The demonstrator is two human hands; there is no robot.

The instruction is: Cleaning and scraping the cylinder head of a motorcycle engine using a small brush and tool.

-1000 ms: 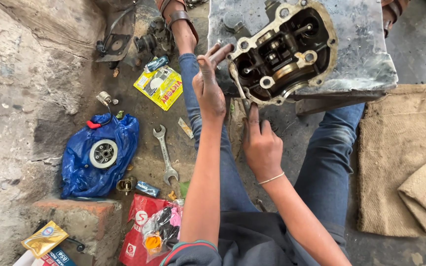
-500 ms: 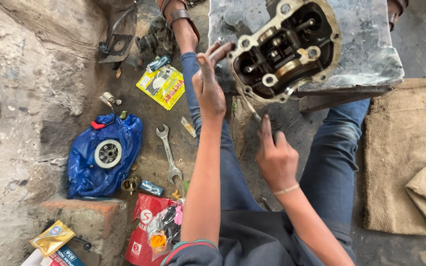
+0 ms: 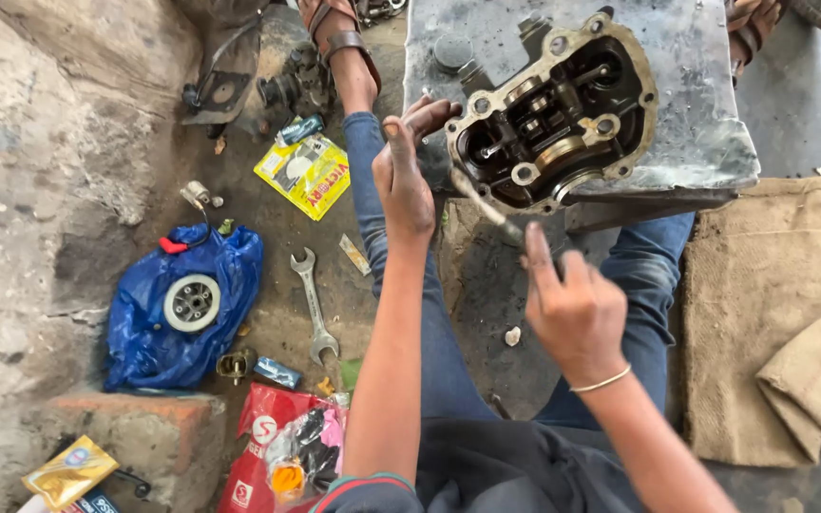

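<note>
— What is nearest to us?

— The right hand (image 3: 572, 309). It is closed around a thin metal tool (image 3: 486, 209), and the tip of the tool points up at the engine cover (image 3: 555, 114).

— And the other hand?

— The left hand (image 3: 406, 171) is a bit farther. Its fingers rest against the left edge of the engine cover and steady it. It grips nothing else.

— Where is the engine cover?

— It lies on a grey metal tabletop (image 3: 705, 114), above the knees, with its open side up.

— How far along is the work?

— I think it is in the middle. The cover is already open and we can see inside. The tool tip is only at the lower rim, so the picking or scraping looks like it has far to go.

— How does it look?

— Dirty and oily. It has a pale rim with round bolt holes, and dark parts and small rods inside.

— Anything else?

— A wrench (image 3: 314, 309) lies on the floor to the left.
</note>
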